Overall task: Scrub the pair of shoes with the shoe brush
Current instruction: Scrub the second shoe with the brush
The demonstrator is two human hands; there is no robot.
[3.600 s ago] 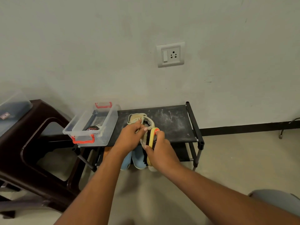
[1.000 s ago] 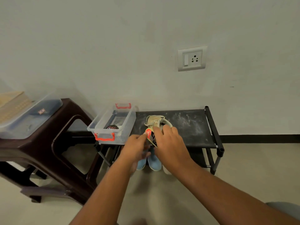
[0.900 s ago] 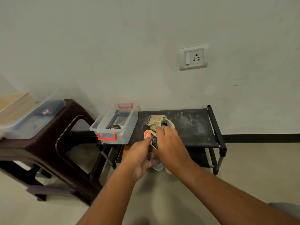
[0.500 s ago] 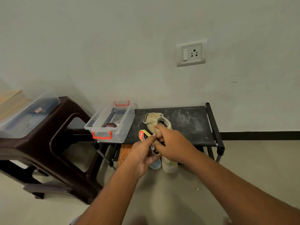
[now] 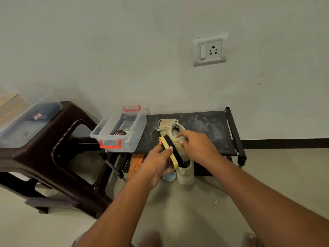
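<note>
Presently the left hand [image 5: 156, 164] has its grip closed round a yellow-backed shoe brush with black bristles [image 5: 169, 151], just in front of a black fabric-topped shoe rack [image 5: 213, 129]. The brush stands on its long edge. Its bristles are turned toward a beige lace-up sneaker [image 5: 168, 126] and seem to lie against that shoe's side.

The right hand [image 5: 197, 147] holds the sneaker, its grip curled over the shoe's opening, above the front half of the rack's top shelf. The toe points toward the wall behind the rack. The hand hides the heel, so I cannot tell whether the sole rests fully on the shelf.

A second beige sneaker [image 5: 186, 173] stands under the rack's front edge, heel outward, with a pale blue shoe [image 5: 169, 176] just beside it to the left. Both are partly hidden by the left hand and the brush.

On the left end of the rack's top sits a clear plastic box with red handles [image 5: 132, 139], and inside it lies a round black polish tin [image 5: 119, 133]. White dust marks the top shelf's dark fabric.

Left of the rack stands a dark brown plastic stool [image 5: 71, 122], which carries a clear lidded storage tub [image 5: 26, 122]. A white wall socket with a switch [image 5: 210, 49] is fixed to the wall above the rack.
</note>
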